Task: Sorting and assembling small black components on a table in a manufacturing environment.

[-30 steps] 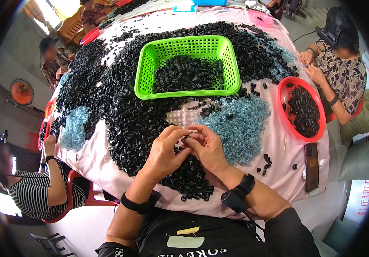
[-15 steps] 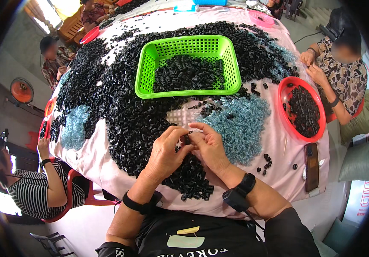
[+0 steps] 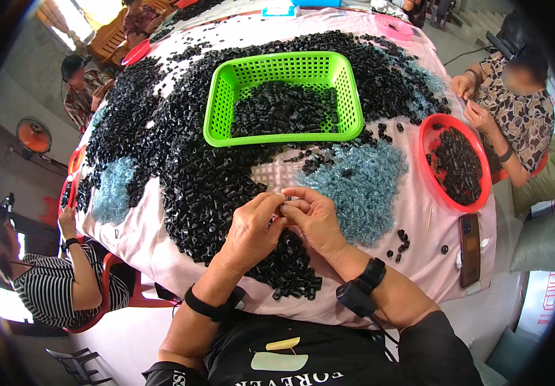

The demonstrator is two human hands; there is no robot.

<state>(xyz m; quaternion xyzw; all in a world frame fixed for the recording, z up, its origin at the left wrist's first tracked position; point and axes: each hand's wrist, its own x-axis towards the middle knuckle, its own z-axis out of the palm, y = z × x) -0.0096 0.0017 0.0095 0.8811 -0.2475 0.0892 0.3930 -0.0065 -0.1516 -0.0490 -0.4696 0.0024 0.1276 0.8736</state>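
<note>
My left hand (image 3: 251,228) and my right hand (image 3: 314,220) meet over the near part of the table, both pinching one small black plastic piece (image 3: 288,199) between thumbs and fingertips. Most of the piece is covered by the fingers. Beneath and to the left of my hands spreads a big heap of black plastic pieces (image 3: 206,193). A pile of clear bluish small parts (image 3: 364,186) lies just right of my right hand. Beyond my hands stands a green perforated basket (image 3: 284,138), partly filled with black pieces.
A red basin (image 3: 426,177) of black pieces sits at the right, with a phone (image 3: 469,251) in a brown case near it. A few loose black pieces (image 3: 401,243) lie on the pink cloth (image 3: 428,270). Other people sit around the table. Another bluish pile (image 3: 113,193) is at the left.
My fingertips have drawn closer together around the small piece; the right fingers have curled in toward the left. The person at the right has shifted their hands slightly.
</note>
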